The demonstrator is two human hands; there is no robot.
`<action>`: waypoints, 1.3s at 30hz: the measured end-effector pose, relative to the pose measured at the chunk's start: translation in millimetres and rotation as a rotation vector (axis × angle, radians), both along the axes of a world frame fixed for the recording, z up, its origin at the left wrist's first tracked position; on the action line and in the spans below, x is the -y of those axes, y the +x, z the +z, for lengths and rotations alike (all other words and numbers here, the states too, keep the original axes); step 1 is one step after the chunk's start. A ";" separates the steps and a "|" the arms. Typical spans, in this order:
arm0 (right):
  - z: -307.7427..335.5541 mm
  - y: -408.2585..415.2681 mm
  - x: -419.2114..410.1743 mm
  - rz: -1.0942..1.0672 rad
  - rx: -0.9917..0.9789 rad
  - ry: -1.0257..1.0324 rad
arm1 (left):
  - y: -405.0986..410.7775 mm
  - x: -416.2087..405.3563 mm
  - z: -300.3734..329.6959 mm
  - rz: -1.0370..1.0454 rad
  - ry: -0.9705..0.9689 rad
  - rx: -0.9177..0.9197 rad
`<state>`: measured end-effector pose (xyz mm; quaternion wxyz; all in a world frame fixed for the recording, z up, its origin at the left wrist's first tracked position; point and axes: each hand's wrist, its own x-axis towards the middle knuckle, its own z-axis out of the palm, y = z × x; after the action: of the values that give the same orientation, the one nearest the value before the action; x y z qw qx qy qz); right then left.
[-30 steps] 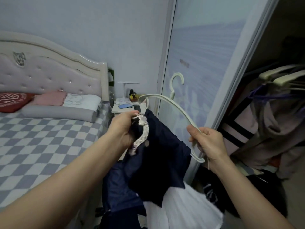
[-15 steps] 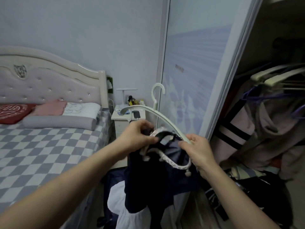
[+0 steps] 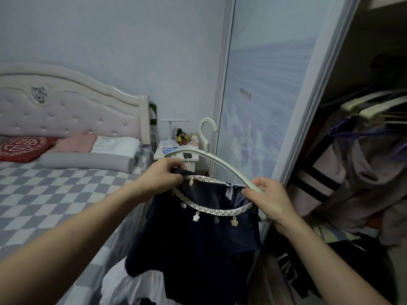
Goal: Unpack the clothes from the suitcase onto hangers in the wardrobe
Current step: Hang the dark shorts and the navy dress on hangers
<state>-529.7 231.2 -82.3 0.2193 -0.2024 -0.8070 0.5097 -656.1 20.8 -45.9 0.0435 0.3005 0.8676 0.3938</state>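
Holding the neckline of the top (image 3: 198,238) open, the left hand (image 3: 161,178) pinches its left edge and the right hand (image 3: 267,200) grips its right edge together with the hanger (image 3: 222,160). Hanger arm runs left-right, just behind and above the opening, hook up. The free left tip lies nearest the left hand. Judged next: feed that tip down into the neckline. Wardrobe (image 3: 363,150) stands open at right.

A navy garment (image 3: 198,243) with lace-trimmed neckline hangs open below a white hanger (image 3: 222,161), hook up.
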 end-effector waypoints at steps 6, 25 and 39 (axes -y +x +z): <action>9.4 10.9 14.4 0.076 0.047 -0.029 | 19.2 -24.4 7.4 -0.099 0.099 -0.255; 4.0 -10.2 26.6 0.062 -0.018 -0.047 | 21.7 -8.7 -33.6 -0.374 -0.174 -1.245; 2.0 -19.4 21.9 0.008 -0.015 -0.143 | 87.8 -36.1 -101.6 -0.736 -0.576 -0.712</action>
<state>-549.0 209.4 -80.3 0.2085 -0.2103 -0.7677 0.5683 -568.2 56.9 -147.6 -0.0369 0.6717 0.7395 -0.0237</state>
